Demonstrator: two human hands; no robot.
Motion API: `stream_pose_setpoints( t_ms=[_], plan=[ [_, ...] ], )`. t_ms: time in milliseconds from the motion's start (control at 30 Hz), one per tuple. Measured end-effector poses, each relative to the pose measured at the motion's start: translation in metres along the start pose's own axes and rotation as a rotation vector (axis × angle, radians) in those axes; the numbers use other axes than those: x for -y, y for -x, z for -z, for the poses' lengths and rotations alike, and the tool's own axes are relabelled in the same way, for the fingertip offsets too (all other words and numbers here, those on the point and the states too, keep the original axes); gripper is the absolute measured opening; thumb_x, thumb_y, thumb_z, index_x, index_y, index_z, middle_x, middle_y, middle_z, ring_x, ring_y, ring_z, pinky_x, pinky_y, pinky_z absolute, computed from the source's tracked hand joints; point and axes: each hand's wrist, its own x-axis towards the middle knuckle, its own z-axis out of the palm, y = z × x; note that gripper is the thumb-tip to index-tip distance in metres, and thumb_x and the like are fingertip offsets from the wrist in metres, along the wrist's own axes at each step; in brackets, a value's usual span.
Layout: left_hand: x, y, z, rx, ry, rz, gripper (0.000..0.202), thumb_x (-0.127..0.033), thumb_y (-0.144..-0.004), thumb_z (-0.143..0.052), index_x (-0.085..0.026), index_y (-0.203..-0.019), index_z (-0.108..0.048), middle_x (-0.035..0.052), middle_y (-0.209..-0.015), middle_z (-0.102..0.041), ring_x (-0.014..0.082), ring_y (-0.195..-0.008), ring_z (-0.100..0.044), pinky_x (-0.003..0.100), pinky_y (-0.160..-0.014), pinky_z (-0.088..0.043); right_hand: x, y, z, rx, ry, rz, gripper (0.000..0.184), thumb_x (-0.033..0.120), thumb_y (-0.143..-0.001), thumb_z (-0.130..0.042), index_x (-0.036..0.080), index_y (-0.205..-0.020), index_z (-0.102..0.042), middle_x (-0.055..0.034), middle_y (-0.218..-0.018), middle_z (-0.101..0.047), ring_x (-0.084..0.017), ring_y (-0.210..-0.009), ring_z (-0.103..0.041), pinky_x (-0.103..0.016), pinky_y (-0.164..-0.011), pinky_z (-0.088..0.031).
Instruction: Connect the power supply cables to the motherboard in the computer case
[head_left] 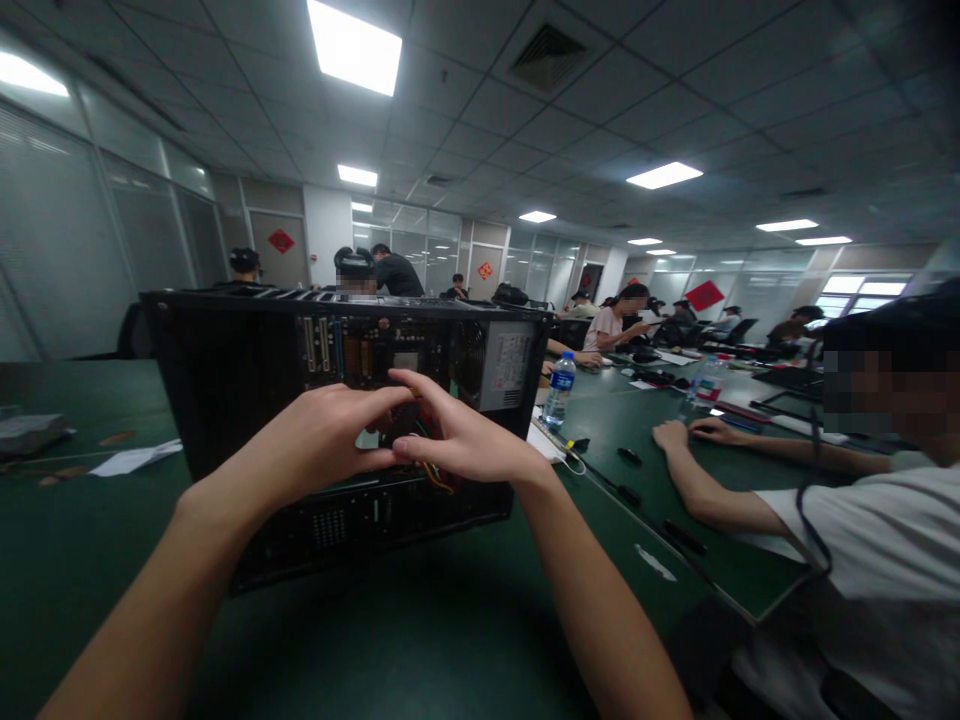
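Head view, case: an open black computer case [247, 400] is shown standing on the green table [75, 560], its open side turned toward the camera.
Head view, left hand: the left hand [319, 435] is held inside the case opening, fingers pinched together; what is pinched cannot be told.
Head view, right hand: the right hand [461, 435] is set fingertip to fingertip against the left, thumb and forefinger closed; the object between them is hidden.
Head view, cables: coloured cables [435, 475] are seen just beneath the right hand.
Head view, surroundings: a water bottle [559, 388] stands behind the case; a seated person's arm [705, 470] rests on the table at the right.
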Motion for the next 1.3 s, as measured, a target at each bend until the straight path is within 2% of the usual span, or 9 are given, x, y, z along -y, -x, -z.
stream_pose_setpoints(
  t_ms=[100, 300, 433, 700, 833, 1067, 1300],
  plan=[
    [0.002, 0.0, -0.002, -0.007, -0.027, -0.02, 0.047, -0.046, -0.082, -0.069, -0.024, -0.124, -0.063, 0.0081, -0.103, -0.074, 0.0266, -0.091, -0.07, 0.034, -0.079, -0.053, -0.002, -0.002, -0.004, -0.009, -0.031, 0.003, 0.075, 0.026, -0.089, -0.064, 0.018, -0.154, -0.028, -0.0118, -0.158, -0.036, -0.023, -0.145, -0.035, -0.039, -0.122, -0.025],
    [0.002, 0.001, -0.003, -0.033, -0.048, -0.068, 0.043, -0.04, -0.084, -0.069, -0.022, -0.123, -0.062, 0.0102, -0.103, -0.074, 0.0278, -0.089, -0.071, 0.036, -0.077, -0.054, 0.0, -0.003, -0.01, -0.023, -0.033, -0.051, 0.072, 0.022, -0.087, -0.06, 0.017, -0.152, -0.031, -0.0125, -0.151, -0.044, -0.024, -0.137, -0.045, -0.04, -0.117, -0.033],
    [-0.001, 0.0, -0.003, -0.024, -0.082, -0.063, 0.044, -0.034, -0.082, -0.072, -0.02, -0.122, -0.062, 0.0106, -0.103, -0.075, 0.0286, -0.09, -0.072, 0.037, -0.078, -0.055, -0.001, -0.005, -0.013, -0.058, 0.007, -0.054, 0.07, 0.02, -0.085, -0.058, 0.018, -0.15, -0.034, -0.0111, -0.152, -0.044, -0.024, -0.14, -0.041, -0.042, -0.119, -0.03],
    [-0.002, -0.002, -0.004, 0.012, -0.15, -0.052, 0.051, -0.03, -0.078, -0.076, -0.02, -0.126, -0.061, 0.0094, -0.106, -0.075, 0.0292, -0.093, -0.072, 0.037, -0.08, -0.055, 0.0, -0.004, -0.017, -0.051, 0.072, -0.132, 0.072, 0.017, -0.083, -0.054, 0.016, -0.151, -0.03, -0.0141, -0.149, -0.045, -0.026, -0.134, -0.048, -0.043, -0.115, -0.036],
    [-0.004, -0.003, -0.004, 0.031, -0.151, -0.054, 0.052, -0.034, -0.078, -0.077, -0.021, -0.126, -0.061, 0.0089, -0.107, -0.076, 0.0285, -0.094, -0.072, 0.036, -0.082, -0.055, 0.001, -0.002, -0.012, 0.011, 0.05, -0.148, 0.073, 0.018, -0.083, -0.055, 0.016, -0.151, -0.028, -0.015, -0.148, -0.045, -0.026, -0.128, -0.052, -0.043, -0.112, -0.04],
    [-0.006, -0.003, -0.006, 0.014, -0.175, -0.058, 0.053, -0.035, -0.077, -0.076, -0.018, -0.126, -0.061, 0.0112, -0.104, -0.076, 0.0295, -0.091, -0.073, 0.037, -0.081, -0.055, 0.008, -0.001, -0.011, 0.003, 0.001, -0.18, 0.07, 0.015, -0.082, -0.056, 0.019, -0.147, -0.033, -0.0112, -0.137, -0.053, -0.022, -0.111, -0.06, -0.039, -0.097, -0.052],
    [-0.008, -0.003, -0.006, 0.015, -0.197, -0.076, 0.053, -0.033, -0.077, -0.076, -0.015, -0.125, -0.062, 0.0136, -0.107, -0.075, 0.029, -0.09, -0.073, 0.037, -0.081, -0.056, 0.008, -0.001, -0.01, 0.047, -0.012, -0.219, 0.072, 0.015, -0.082, -0.054, 0.016, -0.149, -0.027, -0.0133, -0.137, -0.05, -0.017, -0.094, -0.061, -0.036, -0.089, -0.054]
  ],
)
